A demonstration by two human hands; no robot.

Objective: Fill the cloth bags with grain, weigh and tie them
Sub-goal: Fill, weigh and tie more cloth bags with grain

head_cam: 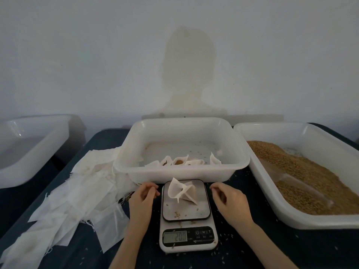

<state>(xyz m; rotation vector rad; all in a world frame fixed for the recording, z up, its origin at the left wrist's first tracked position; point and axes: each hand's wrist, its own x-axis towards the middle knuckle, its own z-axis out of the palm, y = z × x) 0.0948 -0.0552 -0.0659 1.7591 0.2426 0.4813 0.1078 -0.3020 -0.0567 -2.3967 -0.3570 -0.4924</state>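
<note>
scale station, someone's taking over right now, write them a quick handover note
Left hand and right hand: either side of the scale, fingers loosely curled, holding nothing.
Cloth bag: on the scale platform, filled, mouth open, untied; display looks like 20.0.
Middle tub: several filled bags.
Grain tub: right of scale.
Empty bags: piled left.
Left: tie this bag, then fill, weigh and tie the rest.

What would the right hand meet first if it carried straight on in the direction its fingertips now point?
Probably the cloth bag on the scale: the right hand points left towards it, though depth is unclear.
</note>
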